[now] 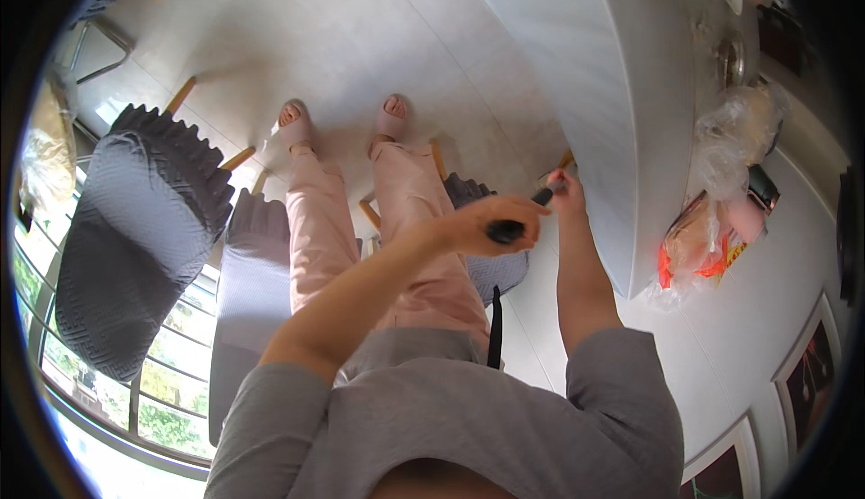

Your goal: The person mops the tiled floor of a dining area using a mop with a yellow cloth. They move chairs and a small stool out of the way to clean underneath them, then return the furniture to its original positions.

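Observation:
My left hand [497,225] reaches across my body, its fingers wrapped around a black-handled tool [505,231] whose rounded end shows below the palm. A narrower dark part of the tool comes out on the far side and runs to my right hand [570,191]. There my right thumb and fingers pinch the tool's far, greyish end. What kind of tool it is cannot be told, as the hands cover most of it and the tip is blurred. Both hands are in front of my right thigh, beside the hanging side of a pale table cover [601,134].
Chairs with grey quilted covers, one at left [128,249] and a partly hidden one [497,272] below my hands, stand around me. At right are clear plastic bags [726,140] and a red-and-clear package [696,242]. A barred window [172,357] lies lower left; framed pictures [807,370] lower right.

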### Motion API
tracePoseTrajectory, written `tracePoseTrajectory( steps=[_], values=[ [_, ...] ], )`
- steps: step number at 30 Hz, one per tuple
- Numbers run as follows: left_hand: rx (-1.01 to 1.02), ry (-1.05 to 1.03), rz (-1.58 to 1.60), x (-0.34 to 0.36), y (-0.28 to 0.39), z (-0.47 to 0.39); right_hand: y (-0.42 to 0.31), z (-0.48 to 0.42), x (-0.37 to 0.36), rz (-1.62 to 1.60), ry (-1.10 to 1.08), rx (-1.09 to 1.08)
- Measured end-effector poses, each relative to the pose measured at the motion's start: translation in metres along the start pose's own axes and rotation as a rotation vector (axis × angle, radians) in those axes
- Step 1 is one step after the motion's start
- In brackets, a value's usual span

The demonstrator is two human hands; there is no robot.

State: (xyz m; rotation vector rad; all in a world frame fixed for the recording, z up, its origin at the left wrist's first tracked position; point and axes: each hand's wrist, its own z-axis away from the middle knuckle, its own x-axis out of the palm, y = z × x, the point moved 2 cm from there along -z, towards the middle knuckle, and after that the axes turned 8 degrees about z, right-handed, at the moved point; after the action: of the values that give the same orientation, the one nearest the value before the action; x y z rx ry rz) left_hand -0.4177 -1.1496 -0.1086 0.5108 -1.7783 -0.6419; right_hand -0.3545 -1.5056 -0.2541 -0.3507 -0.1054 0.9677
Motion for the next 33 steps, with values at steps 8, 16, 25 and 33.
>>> tracePoseTrajectory(
  steps=[8, 16, 25, 33],
  values=[
    [-0.117, 0.100, -0.004, -0.015, -0.013, 0.023, 0.011, -0.028, 0.015, 0.139, 0.142, 0.165],
    [0.091, 0.276, -0.171, -0.133, 0.189, 0.050, 0.127, 0.075, 0.281, 0.333, -0.126, 0.015],
    [0.198, 0.417, -0.523, -0.110, 0.374, 0.207, 0.296, 0.219, 0.448, 0.552, -0.484, -0.104],
    [0.152, 0.437, -0.633, -0.027, 0.424, 0.276, 0.335, 0.326, 0.440, 0.677, -0.664, 0.152]
  ],
)
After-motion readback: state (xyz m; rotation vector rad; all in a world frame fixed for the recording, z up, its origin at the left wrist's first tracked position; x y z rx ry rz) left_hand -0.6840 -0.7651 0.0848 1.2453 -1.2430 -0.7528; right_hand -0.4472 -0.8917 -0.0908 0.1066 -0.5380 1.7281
